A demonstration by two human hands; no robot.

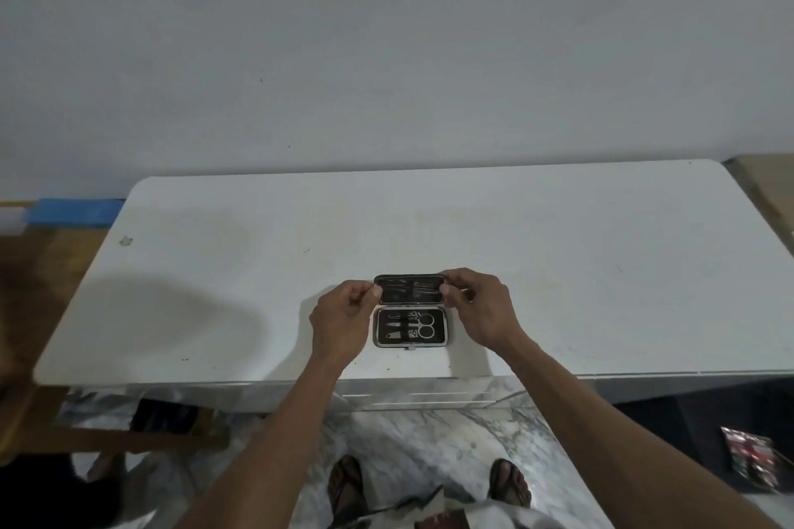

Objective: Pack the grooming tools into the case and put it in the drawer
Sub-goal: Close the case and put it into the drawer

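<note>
A small black case [378, 329] with a metal rim lies open near the front edge of the white table [580, 271]. Its lower half holds several steel grooming tools [410, 326], among them small scissors and clippers, strapped in place. The lid [408, 289] stands raised at the back. My left hand [341, 320] pinches the lid's left edge and my right hand [481, 307] pinches its right edge. No loose tools lie on the table.
A white wall rises behind the table. A drawer front [412, 395] shows under the table's front edge, below the case. Wooden furniture [38, 314] stands at the left, and a printed packet [752, 457] lies on the marble floor at the right.
</note>
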